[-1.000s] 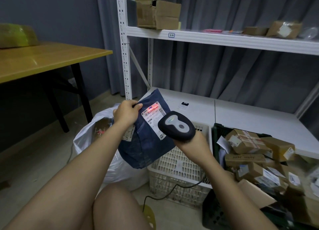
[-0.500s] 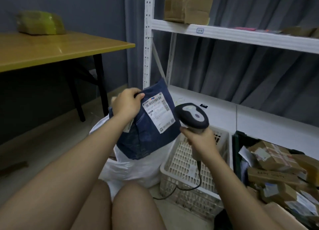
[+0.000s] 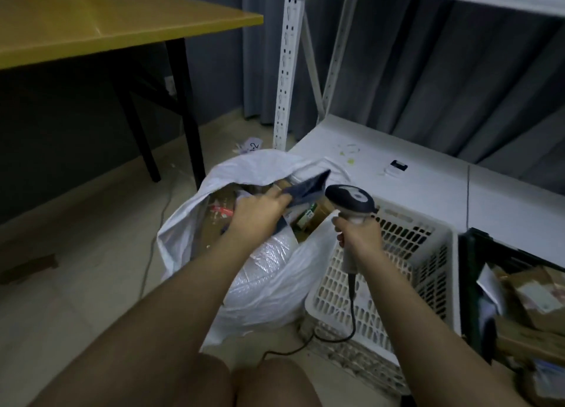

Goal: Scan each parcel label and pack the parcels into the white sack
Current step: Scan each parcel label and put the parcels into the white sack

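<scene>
Over the sack's (image 3: 195,223) open mouth, the left hand (image 3: 258,211) gripped a dark blue parcel (image 3: 307,188), its fingers curled round the lower edge while the free corner pointed up and to the right. The parcel sat partly inside the opening, above cardboard and printed packets already lying in the sack; its label could not be made out. Clear bubble wrap (image 3: 269,254) bulged at the sack's near side under the left forearm.

The right hand (image 3: 357,234) was wrapped round the handle of the scanner (image 3: 350,200), whose grey head tipped toward the parcel, just beside it but not touching. A black cable (image 3: 351,312) ran down from the handle and along the floor.

Behind that hand stood a white crate (image 3: 422,254) with slotted walls, touching the sack. At the far right a dark bin (image 3: 467,284) held brown boxes (image 3: 532,296). A white shelf (image 3: 428,168) ran behind both, with a yellow table (image 3: 107,24) at upper left.
</scene>
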